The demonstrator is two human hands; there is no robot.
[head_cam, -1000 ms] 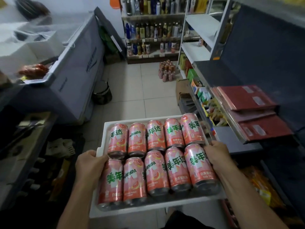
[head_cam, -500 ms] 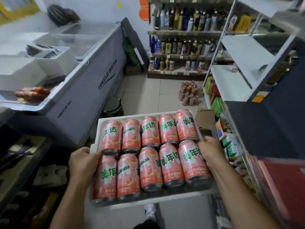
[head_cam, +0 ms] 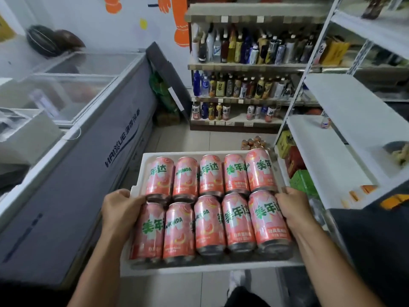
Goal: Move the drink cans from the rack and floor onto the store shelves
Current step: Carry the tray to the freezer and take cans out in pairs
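Left hand and right hand each grip a side of the white tray, ten pink cans lying in two rows. More cans on floor by white shelves.
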